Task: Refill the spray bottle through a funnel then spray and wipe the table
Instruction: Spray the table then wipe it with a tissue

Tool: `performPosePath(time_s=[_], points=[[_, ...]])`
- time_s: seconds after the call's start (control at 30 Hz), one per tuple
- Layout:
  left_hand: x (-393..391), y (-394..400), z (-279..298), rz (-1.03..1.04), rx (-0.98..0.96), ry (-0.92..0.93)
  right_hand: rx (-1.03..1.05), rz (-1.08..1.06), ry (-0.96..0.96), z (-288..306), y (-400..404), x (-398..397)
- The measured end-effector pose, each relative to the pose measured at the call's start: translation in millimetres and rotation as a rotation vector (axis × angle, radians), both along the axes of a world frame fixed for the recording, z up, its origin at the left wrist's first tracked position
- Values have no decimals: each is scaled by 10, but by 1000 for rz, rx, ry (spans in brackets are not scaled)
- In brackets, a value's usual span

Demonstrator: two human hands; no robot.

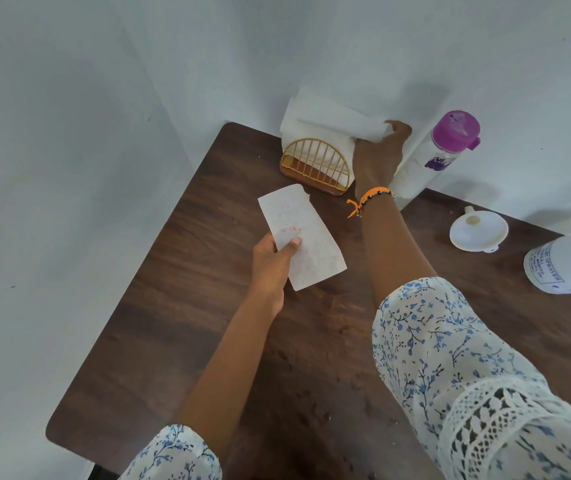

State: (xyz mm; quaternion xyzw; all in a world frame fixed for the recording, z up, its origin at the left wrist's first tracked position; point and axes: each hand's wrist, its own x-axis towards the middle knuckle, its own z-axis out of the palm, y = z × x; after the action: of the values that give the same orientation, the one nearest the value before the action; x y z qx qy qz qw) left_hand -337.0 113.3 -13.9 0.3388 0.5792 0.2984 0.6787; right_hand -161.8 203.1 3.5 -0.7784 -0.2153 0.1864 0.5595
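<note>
My left hand [272, 268] pinches a folded white paper napkin [303, 237] above the dark wooden table [208, 341]. At the table's far corner my right hand [379, 157] grips a white napkin [339, 128] sticking out of the gold wire napkin holder [315, 166]. The white funnel [478, 230] lies on the table to the right. A translucent spray bottle [568, 270] lies at the right edge, partly cut off. A white bottle with a purple cap [440, 152] stands against the wall behind the funnel.
White walls close in the table at the back and on the left. The table's left and near edges drop off to a pale floor. My patterned sleeves cover the lower part of the view.
</note>
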Motion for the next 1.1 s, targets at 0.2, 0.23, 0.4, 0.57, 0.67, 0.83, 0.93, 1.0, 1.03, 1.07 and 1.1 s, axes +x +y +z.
performPosePath(time_s=[0.2, 0.23, 0.4, 0.57, 0.67, 0.83, 0.93, 1.0, 1.03, 1.07, 1.1], points=[[-3, 50, -1, 2, -3, 23, -44, -12, 2, -13, 55, 70], [-1, 53, 2, 6, -7, 15, -35, -7, 13, -27, 65, 76], [-1, 68, 15, 8, -21, -7, 3, -1, 3, -19, 93, 78], [-20, 85, 13, 13, -14, 13, 244, -59, 215, 98, 118, 59], [-23, 91, 1, 13, -16, 24, 253, -37, 371, 118, 129, 44], [-14, 77, 7, 8, -32, -9, 54, 38, 145, -6, 118, -9], [-11, 74, -7, 2, -31, 0, 38, 59, 130, -19, 94, -5], [-11, 71, -13, 4, -29, 3, 74, 58, 198, -9, 77, 6], [-10, 70, -13, 5, -29, 0, 73, 60, 218, -2, 67, 12], [-11, 69, -15, 5, -28, -3, 65, 65, 225, -7, 64, 24], [-11, 69, -16, 4, -28, -5, 39, 72, 221, -1, 58, 31]])
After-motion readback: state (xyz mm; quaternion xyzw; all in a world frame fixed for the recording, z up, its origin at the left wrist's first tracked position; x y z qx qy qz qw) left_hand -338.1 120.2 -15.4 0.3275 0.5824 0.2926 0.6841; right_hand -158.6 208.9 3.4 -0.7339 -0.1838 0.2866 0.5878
